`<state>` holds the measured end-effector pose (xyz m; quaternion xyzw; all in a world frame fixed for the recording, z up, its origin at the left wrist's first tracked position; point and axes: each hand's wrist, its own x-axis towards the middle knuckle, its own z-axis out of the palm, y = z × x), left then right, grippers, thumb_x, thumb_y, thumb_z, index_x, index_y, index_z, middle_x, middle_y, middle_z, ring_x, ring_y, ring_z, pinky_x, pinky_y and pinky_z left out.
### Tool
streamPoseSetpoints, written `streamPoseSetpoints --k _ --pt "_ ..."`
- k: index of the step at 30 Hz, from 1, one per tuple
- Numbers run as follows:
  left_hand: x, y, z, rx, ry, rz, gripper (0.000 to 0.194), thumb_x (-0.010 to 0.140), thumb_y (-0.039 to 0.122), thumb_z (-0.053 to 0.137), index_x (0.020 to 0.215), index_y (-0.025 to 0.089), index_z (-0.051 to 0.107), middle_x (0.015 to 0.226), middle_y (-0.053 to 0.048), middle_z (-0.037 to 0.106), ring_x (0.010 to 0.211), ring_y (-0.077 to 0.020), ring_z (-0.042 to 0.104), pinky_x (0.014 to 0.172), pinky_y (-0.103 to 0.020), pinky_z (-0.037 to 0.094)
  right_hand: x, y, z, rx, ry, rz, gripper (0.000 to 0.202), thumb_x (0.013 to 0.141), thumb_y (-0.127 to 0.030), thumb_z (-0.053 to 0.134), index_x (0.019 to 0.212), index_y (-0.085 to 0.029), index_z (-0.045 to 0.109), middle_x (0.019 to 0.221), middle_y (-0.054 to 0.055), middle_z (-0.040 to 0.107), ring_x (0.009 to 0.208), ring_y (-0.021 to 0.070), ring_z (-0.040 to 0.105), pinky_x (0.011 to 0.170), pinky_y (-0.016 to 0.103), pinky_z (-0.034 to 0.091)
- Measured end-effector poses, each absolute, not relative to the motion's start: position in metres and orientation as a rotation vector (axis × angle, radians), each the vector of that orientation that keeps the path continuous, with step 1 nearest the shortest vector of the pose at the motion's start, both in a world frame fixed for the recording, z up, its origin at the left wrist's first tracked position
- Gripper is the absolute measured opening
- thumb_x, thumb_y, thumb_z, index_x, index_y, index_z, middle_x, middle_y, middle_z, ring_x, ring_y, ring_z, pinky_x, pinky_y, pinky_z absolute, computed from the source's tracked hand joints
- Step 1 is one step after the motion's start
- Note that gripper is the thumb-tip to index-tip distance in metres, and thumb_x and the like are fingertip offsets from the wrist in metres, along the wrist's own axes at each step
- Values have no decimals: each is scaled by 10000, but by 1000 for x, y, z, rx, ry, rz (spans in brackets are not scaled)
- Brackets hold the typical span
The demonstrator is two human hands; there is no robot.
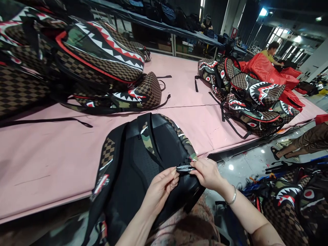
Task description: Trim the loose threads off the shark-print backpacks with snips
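Observation:
A black-backed backpack (139, 167) with checkered and camouflage edges leans against the near side of the table, its padded back facing me. My right hand (207, 172), a bangle on its wrist, is closed on small shiny thread snips (185, 168) at the bag's right edge. The blades point left and reach the fingertips of my left hand (162, 186). That hand is pinched shut over the bag; what lies between its fingertips is too small to make out. A camouflage-trimmed strap (147, 140) crosses the upper back panel.
Piled shark-mouth backpacks (102, 58) fill the left of the pink table (179, 89). More backpacks (256, 92) and red bags (269, 68) lie farther right. A person (273, 54) stands beyond them. Several backpacks (289, 205) lie low at my right.

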<state>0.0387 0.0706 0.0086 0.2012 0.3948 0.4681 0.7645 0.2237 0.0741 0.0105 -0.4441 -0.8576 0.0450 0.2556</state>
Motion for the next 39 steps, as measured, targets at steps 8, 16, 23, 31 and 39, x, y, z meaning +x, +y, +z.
streamPoseSetpoints --k 8,16,23,31,39 --pt "40 70 11 359 839 1035 181 610 191 748 724 79 664 577 -8 528 498 -73 445 444 -167 401 226 76 7 -1162 -2259 78 237 925 -308 406 915 -173 601 778 67 631 726 173 562 663 286 417" --pt "38 70 14 252 841 1002 443 872 376 418 766 38 682 628 -91 600 556 -128 549 530 -221 475 230 77 7 -1131 -2268 103 225 912 -333 430 934 -169 582 799 67 631 728 176 558 653 283 419" --pt "37 70 14 246 835 981 489 874 416 396 778 39 692 647 -100 627 568 -132 566 559 -221 481 232 78 12 -1160 -2259 65 274 929 -325 387 891 -161 604 720 57 612 679 166 535 628 278 397" --pt "41 74 11 226 870 990 450 846 443 453 751 59 668 605 -67 598 537 -112 537 523 -212 458 234 75 15 -1182 -2101 372 206 891 -311 457 862 -175 608 748 50 628 701 160 565 661 274 420" --pt "48 71 4 682 1128 974 320 578 385 760 650 145 560 491 57 489 445 -53 393 431 -167 289 207 93 -3 -1171 -1594 1272 341 705 -366 656 1002 -210 591 940 24 622 904 171 587 790 285 472"
